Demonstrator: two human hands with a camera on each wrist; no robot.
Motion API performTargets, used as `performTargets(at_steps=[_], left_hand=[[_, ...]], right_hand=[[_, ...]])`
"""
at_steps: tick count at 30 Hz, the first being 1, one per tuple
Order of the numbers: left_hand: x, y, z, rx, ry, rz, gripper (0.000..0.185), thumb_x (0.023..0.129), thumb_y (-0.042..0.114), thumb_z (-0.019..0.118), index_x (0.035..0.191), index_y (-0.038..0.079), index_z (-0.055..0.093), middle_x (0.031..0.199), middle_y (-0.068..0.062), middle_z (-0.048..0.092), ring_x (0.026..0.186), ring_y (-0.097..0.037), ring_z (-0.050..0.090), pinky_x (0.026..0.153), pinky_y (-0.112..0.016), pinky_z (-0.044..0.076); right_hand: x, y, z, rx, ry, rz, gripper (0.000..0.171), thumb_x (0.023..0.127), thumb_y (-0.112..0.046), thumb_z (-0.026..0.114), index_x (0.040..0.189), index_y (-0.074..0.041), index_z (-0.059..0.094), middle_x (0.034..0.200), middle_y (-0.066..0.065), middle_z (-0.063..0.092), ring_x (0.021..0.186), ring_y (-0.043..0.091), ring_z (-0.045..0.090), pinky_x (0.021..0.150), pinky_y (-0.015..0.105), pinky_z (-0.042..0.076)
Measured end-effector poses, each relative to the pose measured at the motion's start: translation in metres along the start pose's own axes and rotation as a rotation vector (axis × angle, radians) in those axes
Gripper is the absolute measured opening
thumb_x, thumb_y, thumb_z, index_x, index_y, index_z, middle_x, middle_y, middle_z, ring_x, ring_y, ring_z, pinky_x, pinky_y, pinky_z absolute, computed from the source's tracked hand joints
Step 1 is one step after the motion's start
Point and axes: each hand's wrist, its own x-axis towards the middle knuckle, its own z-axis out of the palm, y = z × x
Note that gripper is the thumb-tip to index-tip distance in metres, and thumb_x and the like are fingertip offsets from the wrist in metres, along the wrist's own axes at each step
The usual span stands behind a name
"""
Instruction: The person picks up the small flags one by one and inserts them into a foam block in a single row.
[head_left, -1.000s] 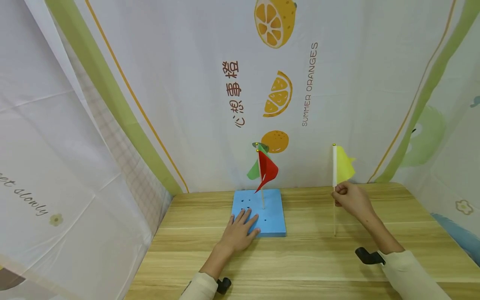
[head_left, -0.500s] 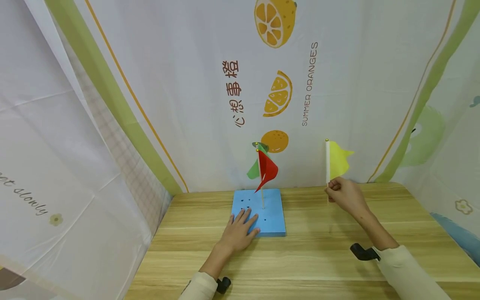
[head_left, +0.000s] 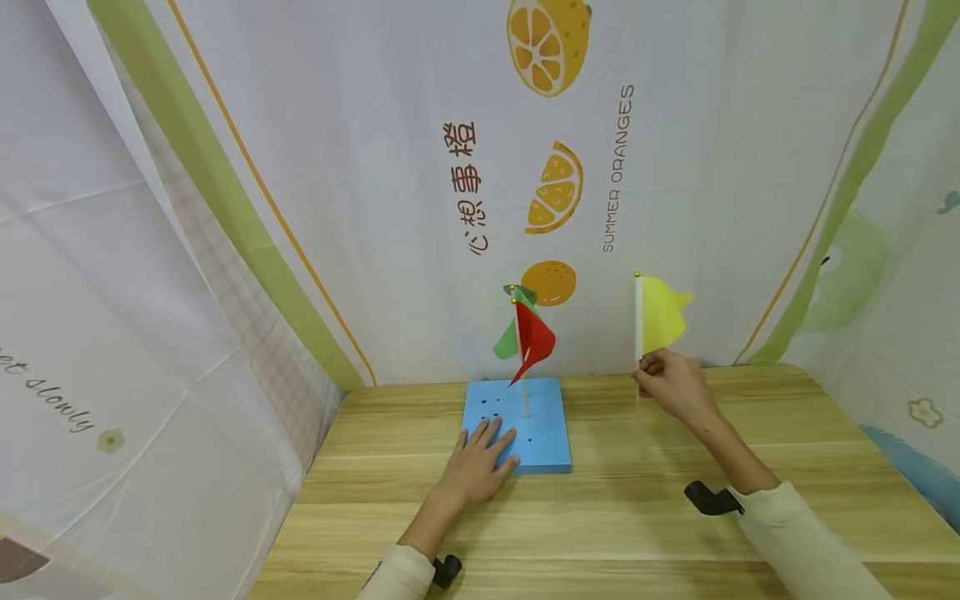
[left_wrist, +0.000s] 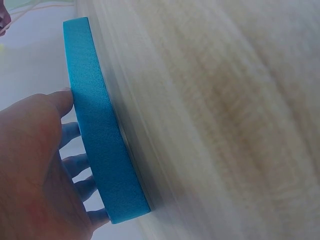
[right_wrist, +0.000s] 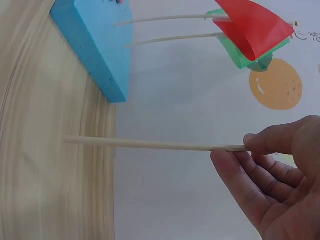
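Note:
My left hand lies spread on the near left part of a blue foam block, which has several small holes in its top. A red flag stands upright in the block, and a green flag stands behind it, partly hidden. Off to the right, my right hand pinches the wooden stick of a yellow flag just below the cloth. That stick points down toward the table in the right wrist view, its lower end bare. Left fingers rest over the block's top face in the left wrist view.
The block sits near the back edge of a wooden table. A white curtain printed with oranges hangs right behind it, with more cloth at both sides. Each wrist carries a black camera mount.
My right hand has moved left with the yellow flag and lifted it slightly, toward the blue block. The left hand, the block and its two flags have stayed put.

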Motion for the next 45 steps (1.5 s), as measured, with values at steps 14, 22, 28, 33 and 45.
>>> performTargets(at_steps=[14,22,28,33,45], left_hand=[[-0.002,-0.001,0.000,-0.018,0.004,0.001,0.059,0.112,0.047,0.050,0.164,0.019,0.046,0.174,-0.013,0.035,0.162,-0.038,0.030,0.129,-0.066,0.027],[0.001,-0.001,-0.001,-0.010,-0.003,0.004,0.059,0.113,0.048,0.047,0.165,0.019,0.044,0.175,-0.013,0.033,0.163,-0.039,0.028,0.130,-0.066,0.025],[0.000,0.000,-0.001,-0.010,-0.014,-0.007,0.060,0.113,0.049,0.047,0.165,0.020,0.044,0.175,-0.012,0.032,0.164,-0.037,0.027,0.130,-0.066,0.025],[0.000,0.000,-0.001,-0.008,-0.015,-0.012,0.059,0.113,0.049,0.048,0.165,0.020,0.045,0.175,-0.011,0.033,0.164,-0.036,0.027,0.130,-0.065,0.025],[0.001,-0.001,0.002,-0.010,-0.010,-0.011,0.059,0.113,0.049,0.048,0.165,0.021,0.045,0.175,-0.011,0.033,0.164,-0.036,0.027,0.130,-0.065,0.025]], right_hand=[[0.007,-0.020,0.016,0.001,-0.001,-0.027,0.019,0.103,-0.014,0.069,0.102,0.004,0.069,0.094,0.019,0.074,0.082,0.033,0.079,0.063,0.024,0.062],[0.012,-0.027,0.028,0.023,-0.003,-0.063,0.015,0.102,-0.012,0.070,0.099,0.002,0.067,0.092,0.017,0.072,0.079,0.031,0.078,0.064,0.025,0.063],[0.015,-0.035,0.037,0.043,-0.017,-0.082,0.012,0.101,-0.008,0.071,0.096,0.003,0.068,0.089,0.017,0.072,0.078,0.035,0.078,0.062,0.024,0.061],[0.016,-0.043,0.044,0.049,-0.034,-0.085,0.012,0.100,-0.007,0.072,0.096,0.003,0.067,0.089,0.016,0.073,0.077,0.032,0.077,0.062,0.024,0.060],[0.019,-0.059,0.065,0.058,-0.052,-0.128,0.010,0.098,-0.004,0.074,0.099,0.002,0.067,0.090,0.015,0.072,0.072,0.022,0.074,0.066,0.026,0.063]])
